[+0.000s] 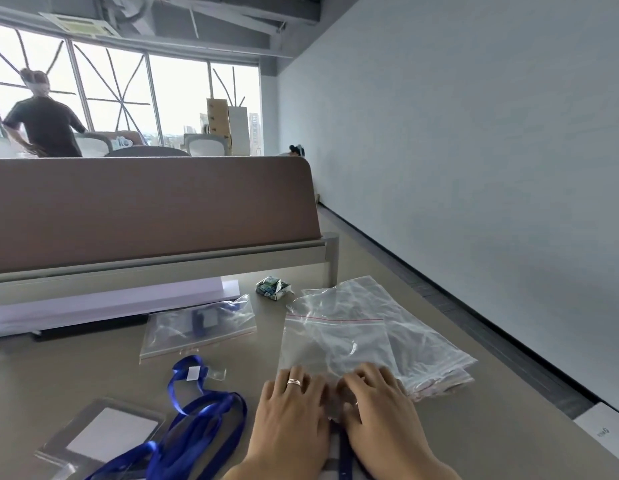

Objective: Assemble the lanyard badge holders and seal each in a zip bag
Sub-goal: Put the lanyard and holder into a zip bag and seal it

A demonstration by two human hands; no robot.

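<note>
Both hands, left hand [294,407] and right hand [384,403], lie flat with fingers together on a zip bag [336,344], probably pinning its edge to open it. Loose blue lanyard [200,414] and badge holder [107,434] wait beside; one packed bag [197,327] sits farther back

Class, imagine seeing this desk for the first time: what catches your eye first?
Two bare hands, the left hand and right hand, press on a clear zip bag at the near centre. Left of them lies a tangle of blue lanyard beside a badge holder.
</note>
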